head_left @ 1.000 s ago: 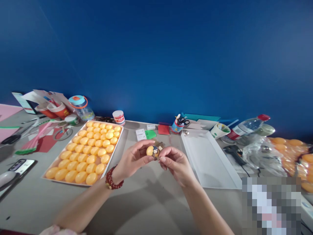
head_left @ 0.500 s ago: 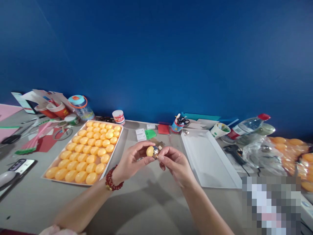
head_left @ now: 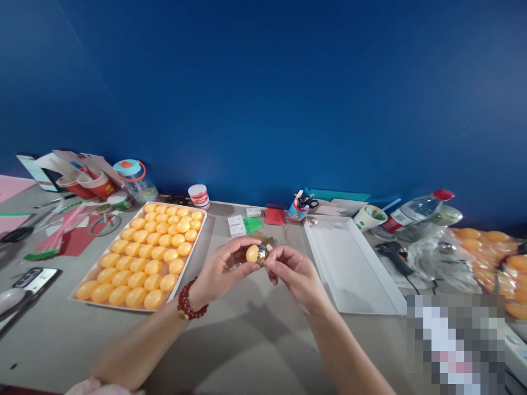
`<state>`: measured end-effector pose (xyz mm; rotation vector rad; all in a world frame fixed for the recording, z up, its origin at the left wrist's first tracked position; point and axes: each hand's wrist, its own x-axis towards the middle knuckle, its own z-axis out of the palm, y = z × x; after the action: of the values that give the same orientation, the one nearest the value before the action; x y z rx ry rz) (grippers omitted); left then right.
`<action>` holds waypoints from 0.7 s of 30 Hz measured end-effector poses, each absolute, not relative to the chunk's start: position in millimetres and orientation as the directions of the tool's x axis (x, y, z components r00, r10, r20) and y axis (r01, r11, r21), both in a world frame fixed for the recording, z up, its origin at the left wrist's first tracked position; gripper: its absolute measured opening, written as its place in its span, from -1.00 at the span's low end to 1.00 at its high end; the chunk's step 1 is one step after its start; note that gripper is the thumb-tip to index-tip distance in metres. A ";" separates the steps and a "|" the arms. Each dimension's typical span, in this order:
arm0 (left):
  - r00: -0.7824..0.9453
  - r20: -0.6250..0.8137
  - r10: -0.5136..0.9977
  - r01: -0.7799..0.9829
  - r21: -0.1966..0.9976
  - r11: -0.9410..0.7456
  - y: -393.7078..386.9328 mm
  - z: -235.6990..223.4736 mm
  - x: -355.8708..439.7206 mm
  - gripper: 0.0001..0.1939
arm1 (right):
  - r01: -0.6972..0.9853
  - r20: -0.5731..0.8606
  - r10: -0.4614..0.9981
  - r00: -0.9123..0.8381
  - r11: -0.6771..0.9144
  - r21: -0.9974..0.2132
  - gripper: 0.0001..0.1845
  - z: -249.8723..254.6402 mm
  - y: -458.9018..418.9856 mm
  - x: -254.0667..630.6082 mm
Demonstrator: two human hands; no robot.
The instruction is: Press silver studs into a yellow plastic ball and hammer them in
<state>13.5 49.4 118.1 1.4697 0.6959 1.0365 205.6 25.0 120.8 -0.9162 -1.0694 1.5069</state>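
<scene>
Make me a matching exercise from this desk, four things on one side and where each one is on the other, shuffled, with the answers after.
Things
1. yellow ball with a shiny metal piece
2. beaded bracelet
3. scissors
4. red paper square

Places
A. in a blue and red cup
B. between the fingers of both hands
C. flat on the desk, beside a green piece
D. around the left wrist

Pairs: 1-B, 2-D, 3-A, 4-C
</scene>
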 end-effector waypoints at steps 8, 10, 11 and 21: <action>0.417 0.250 0.874 -0.116 0.968 -0.222 48.6 115.6 12.8 -0.59 | -0.288 -0.027 0.982 -0.189 -0.082 -0.954 -0.71 122.0 25.2 205.9; 0.418 0.241 0.876 -0.117 0.970 -0.211 48.4 116.5 13.1 -0.60 | -0.290 -0.030 0.981 -0.190 -0.085 -0.953 -0.71 122.8 25.1 205.6; 0.419 0.234 0.877 -0.118 0.972 -0.203 48.3 116.9 13.3 -0.61 | -0.291 -0.032 0.981 -0.190 -0.088 -0.953 -0.70 123.1 25.0 205.4; 0.417 0.221 0.882 -0.162 0.972 -0.167 50.3 116.3 15.6 -0.61 | -0.278 -0.033 0.984 -0.174 -0.081 -0.957 -0.69 122.0 24.6 204.0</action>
<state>15.6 50.3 116.3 1.4397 0.6857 1.0631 204.0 24.6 122.0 -0.9481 -1.0808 1.4964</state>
